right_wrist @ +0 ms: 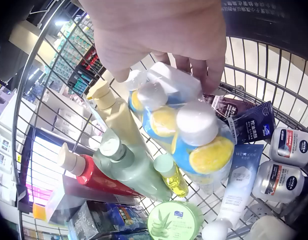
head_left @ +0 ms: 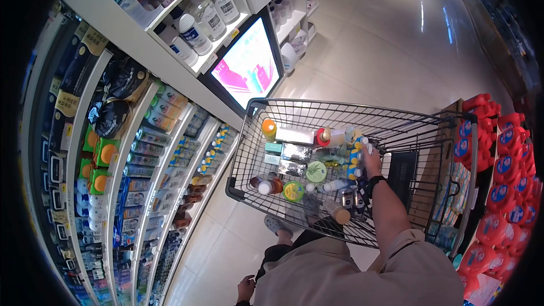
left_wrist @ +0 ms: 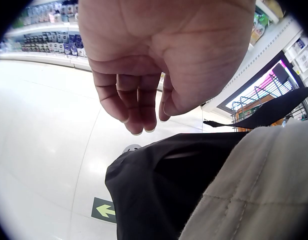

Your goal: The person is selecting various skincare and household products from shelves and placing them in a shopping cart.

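Note:
In the head view, a black wire cart (head_left: 408, 116) holds many bottles, boxes and tubes. My right hand (head_left: 372, 164) is inside, at its right part. The right wrist view shows this right hand (right_wrist: 161, 35) with thumb and fingers round the top of a plastic-wrapped pack of white-capped bottles (right_wrist: 194, 142) with blue and yellow labels. Beside the pack are a pale yellow pump bottle (right_wrist: 119, 115), a green pump bottle (right_wrist: 136, 170) and dark tubes (right_wrist: 251, 124). My left hand (left_wrist: 166, 50) hangs beside the body, fingers loosely curled, holding nothing.
Shelves of packaged goods (head_left: 153, 187) line the left side. A lit screen (head_left: 246, 65) stands beyond the cart, below shelved white bottles (head_left: 212, 14). Stacked red bottles (head_left: 504, 175) are at the right. Pale tiled floor (head_left: 368, 39) stretches ahead. A green arrow sign (left_wrist: 104, 210) marks the floor.

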The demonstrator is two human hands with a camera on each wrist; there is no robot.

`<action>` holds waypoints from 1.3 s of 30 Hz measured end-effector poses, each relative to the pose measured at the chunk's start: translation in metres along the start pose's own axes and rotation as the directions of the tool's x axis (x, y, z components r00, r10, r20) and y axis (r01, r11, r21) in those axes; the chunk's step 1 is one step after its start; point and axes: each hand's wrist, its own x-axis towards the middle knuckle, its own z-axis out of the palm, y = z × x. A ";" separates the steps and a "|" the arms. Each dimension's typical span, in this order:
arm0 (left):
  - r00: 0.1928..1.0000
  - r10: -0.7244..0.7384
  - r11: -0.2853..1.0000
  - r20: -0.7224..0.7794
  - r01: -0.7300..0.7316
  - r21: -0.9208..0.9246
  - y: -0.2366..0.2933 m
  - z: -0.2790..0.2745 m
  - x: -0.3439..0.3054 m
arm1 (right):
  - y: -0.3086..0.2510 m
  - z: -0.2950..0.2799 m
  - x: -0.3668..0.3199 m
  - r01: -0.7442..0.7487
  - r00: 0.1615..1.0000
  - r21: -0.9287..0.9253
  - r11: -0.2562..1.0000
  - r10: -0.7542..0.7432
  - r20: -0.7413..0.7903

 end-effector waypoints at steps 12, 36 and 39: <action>0.999 -0.033 0.998 0.018 0.032 0.049 0.025 -0.009 0.005 | -0.005 0.022 0.003 0.125 0.991 -0.214 0.969 -0.132 -0.018; 1.000 -0.020 1.000 -0.009 0.020 -0.017 0.000 0.001 0.002 | -0.002 0.011 0.001 0.091 0.996 -0.180 0.979 -0.091 0.007; 1.000 -0.020 1.000 -0.013 0.020 -0.024 -0.001 0.001 0.002 | 0.008 0.011 0.003 0.163 0.981 -0.215 0.963 -0.181 -0.067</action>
